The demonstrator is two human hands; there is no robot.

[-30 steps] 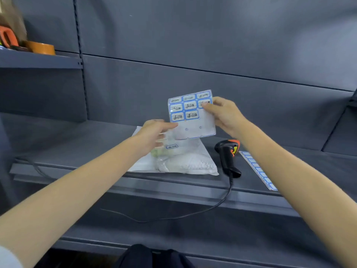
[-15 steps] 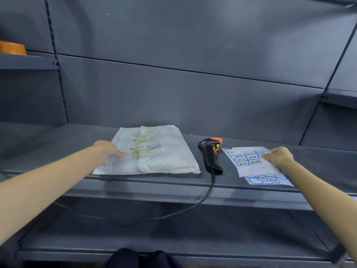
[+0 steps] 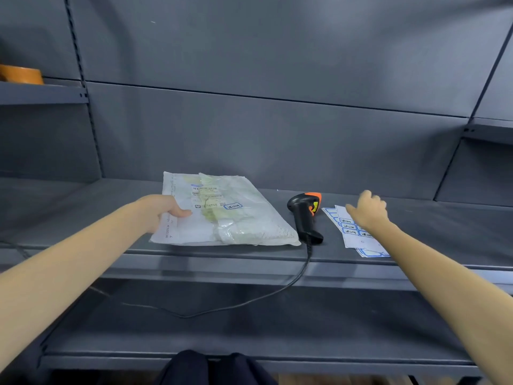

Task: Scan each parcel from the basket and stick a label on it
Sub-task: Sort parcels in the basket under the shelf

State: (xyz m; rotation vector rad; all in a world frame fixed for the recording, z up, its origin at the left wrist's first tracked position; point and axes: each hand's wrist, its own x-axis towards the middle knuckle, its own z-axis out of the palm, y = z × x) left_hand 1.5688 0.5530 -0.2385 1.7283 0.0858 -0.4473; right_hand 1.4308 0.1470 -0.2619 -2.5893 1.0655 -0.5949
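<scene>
**Labelled parcel held at its left edge, label sheets set down on the right**

The parcel [image 3: 222, 212], a pale plastic mailer, lay flat on the grey shelf [image 3: 83, 195], its near edge close along the shelf's front edge and its far edge close to the back panel. A small blue-bordered label [image 3: 232, 206] sat on its upper face, just right of the printed shipping slip, so the sticking step for this parcel looked done. The left hand [image 3: 163, 212] gripped the parcel's left edge, thumb laid on top and the fingers tucked beneath where they could not be seen; that hold suits lifting or sliding the bag off to the left, probably to clear room for another parcel.

The scanner [image 3: 305, 215], black with an orange head, lay on its side just right of the parcel, handle pointing toward the front edge and its cable [image 3: 249, 301] hanging over that edge onto the lower shelf [image 3: 361, 329]. Lying there it was within reach of either hand.

Further right, the label sheets [image 3: 352, 232] rested overlapping near the front edge. The right hand [image 3: 369, 209] hung just over them with fingers loosely curled and holding nothing; whether it touched the paper could not be told.

The basket was out of view. An orange tape roll [image 3: 20, 75] stood on the upper left shelf.
</scene>
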